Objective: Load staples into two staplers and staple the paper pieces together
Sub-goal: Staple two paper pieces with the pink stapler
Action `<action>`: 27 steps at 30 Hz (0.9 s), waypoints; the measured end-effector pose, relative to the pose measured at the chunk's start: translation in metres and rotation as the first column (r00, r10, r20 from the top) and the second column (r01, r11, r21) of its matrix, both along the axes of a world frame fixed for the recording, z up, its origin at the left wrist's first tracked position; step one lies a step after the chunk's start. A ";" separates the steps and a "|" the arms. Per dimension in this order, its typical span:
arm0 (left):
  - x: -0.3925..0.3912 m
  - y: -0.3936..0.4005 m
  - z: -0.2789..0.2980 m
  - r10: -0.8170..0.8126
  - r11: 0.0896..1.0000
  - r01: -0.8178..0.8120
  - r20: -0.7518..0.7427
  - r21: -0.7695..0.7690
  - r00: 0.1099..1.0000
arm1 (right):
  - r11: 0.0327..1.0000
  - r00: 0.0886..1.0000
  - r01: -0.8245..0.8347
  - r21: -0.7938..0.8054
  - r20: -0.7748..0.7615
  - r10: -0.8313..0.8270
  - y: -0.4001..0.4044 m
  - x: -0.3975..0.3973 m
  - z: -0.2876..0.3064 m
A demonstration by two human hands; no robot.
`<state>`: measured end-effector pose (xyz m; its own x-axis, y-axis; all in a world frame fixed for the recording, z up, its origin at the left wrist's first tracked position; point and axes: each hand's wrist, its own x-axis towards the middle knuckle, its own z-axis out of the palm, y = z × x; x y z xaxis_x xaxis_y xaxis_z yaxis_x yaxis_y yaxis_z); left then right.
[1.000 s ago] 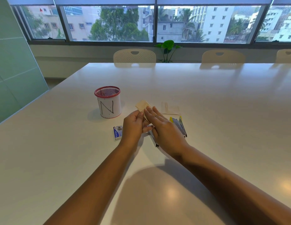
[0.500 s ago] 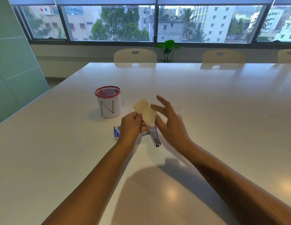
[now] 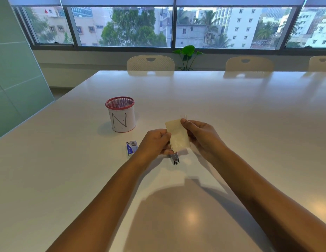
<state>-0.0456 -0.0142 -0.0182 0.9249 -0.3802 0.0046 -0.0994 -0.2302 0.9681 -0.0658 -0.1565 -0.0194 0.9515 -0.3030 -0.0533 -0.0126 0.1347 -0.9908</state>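
Pinching cream paper pieces [image 3: 177, 136] between left hand [image 3: 154, 141] and right hand [image 3: 202, 135] above the table [image 3: 231, 110], hiding most of a stapler [image 3: 175, 159], staple box [image 3: 131, 148] lying left, mesh cup [image 3: 121, 114] standing beyond.

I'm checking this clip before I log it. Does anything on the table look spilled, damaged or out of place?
Nothing stands out. Both hands, left hand and right hand, hold the paper pieces over a stapler. The staple box lies flat and the mesh cup stands upright on the table.
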 end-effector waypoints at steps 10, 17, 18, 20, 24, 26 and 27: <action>-0.001 0.003 0.005 -0.003 0.999 0.004 0.026 -0.045 1.000 | 0.999 0.998 -0.045 0.028 0.051 0.043 0.001 0.000 0.002; 0.005 0.011 0.006 0.042 0.999 -0.040 0.066 -0.034 0.997 | 0.979 0.993 -0.114 -0.171 -0.015 0.113 0.002 -0.002 0.002; 0.005 0.011 0.006 0.034 0.999 -0.033 0.074 -0.022 0.997 | 0.978 0.993 -0.118 -0.171 -0.023 0.116 0.002 -0.002 0.002; 0.005 0.012 0.006 0.020 1.000 -0.019 0.084 -0.011 0.996 | 0.980 0.992 -0.128 -0.152 -0.043 0.123 0.001 -0.002 0.003; 0.008 0.011 0.004 0.008 1.000 -0.007 0.102 -0.013 0.995 | 0.985 0.990 -0.131 -0.113 -0.067 0.124 0.001 -0.002 0.005; 0.009 0.011 0.005 0.010 1.000 -0.008 0.108 -0.021 0.994 | 0.989 0.992 -0.123 -0.082 -0.037 0.121 0.003 -0.003 0.007; 0.010 0.011 0.005 0.015 1.000 -0.013 0.115 -0.019 0.993 | 0.991 0.993 -0.116 -0.067 -0.020 0.114 0.005 -0.004 0.008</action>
